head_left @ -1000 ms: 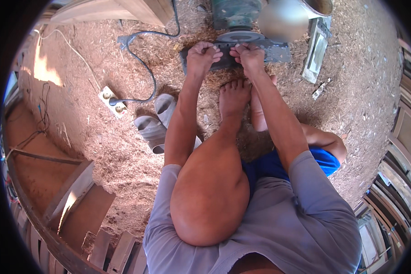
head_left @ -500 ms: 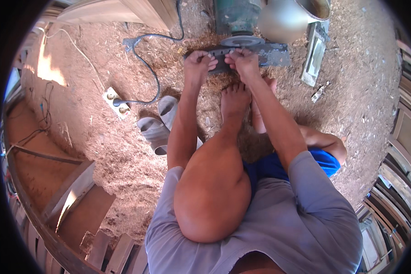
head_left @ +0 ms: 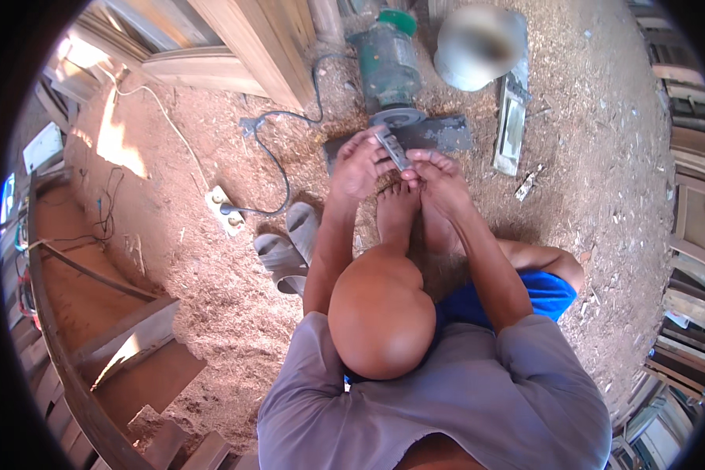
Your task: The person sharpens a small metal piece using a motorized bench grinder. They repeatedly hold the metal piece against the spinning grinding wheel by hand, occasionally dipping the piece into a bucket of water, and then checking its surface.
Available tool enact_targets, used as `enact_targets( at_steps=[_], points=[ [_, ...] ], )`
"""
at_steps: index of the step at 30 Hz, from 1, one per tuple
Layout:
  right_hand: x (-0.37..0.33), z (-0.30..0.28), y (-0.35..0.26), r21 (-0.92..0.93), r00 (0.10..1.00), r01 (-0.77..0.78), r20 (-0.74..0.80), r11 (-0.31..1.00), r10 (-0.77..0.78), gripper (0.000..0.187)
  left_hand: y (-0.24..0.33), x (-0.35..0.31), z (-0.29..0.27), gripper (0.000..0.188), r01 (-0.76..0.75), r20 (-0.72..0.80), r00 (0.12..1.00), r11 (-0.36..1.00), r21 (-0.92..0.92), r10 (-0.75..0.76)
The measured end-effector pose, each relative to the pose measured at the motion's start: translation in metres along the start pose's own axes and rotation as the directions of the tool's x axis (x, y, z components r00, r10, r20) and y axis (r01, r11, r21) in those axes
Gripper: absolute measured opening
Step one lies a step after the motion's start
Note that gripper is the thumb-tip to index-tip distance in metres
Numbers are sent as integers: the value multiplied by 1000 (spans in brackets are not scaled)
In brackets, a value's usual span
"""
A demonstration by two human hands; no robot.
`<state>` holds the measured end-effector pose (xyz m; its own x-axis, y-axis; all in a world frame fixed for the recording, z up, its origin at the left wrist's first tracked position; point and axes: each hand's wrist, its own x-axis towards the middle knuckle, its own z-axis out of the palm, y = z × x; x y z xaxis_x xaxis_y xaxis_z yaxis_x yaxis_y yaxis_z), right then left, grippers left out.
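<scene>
Left hand [head_left: 357, 166] pinches the far end of a metal piece [head_left: 392, 149], right hand [head_left: 442, 180] the near; fingers best kept off the round wheel [head_left: 402, 117]

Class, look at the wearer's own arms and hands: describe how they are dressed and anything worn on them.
The short sleeves are plain greyish-purple, part of a matching shirt. Below them both forearms are uncovered. The left hand and right hand are gloveless, with no watch or bracelet visible; rings are too small to judge.
</scene>
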<state>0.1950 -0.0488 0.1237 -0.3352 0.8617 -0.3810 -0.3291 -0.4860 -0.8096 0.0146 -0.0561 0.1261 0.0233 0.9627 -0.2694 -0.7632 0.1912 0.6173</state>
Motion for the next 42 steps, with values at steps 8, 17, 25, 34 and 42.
enact_targets(
  at_steps=[8,17,25,34,42],
  points=[
    [-33,11,-10,-41,994,92,-49,995,-94,5,1,-9,35,28,-51,43,998,916,397,37],
    [-52,11,-29,14,981,193,-31,981,-192,6,0,-23,72,38,-232,224,967,769,595,118],
    [-56,0,-42,275,991,128,-83,953,-109,8,-15,-43,65,46,-193,281,958,841,505,51],
    [-71,28,-46,421,984,-174,113,890,138,3,-15,-52,52,69,-93,397,918,970,223,-3],
    [-71,33,-35,481,951,-300,223,824,216,7,-20,-62,46,78,-5,354,935,997,72,-21]
  ],
)
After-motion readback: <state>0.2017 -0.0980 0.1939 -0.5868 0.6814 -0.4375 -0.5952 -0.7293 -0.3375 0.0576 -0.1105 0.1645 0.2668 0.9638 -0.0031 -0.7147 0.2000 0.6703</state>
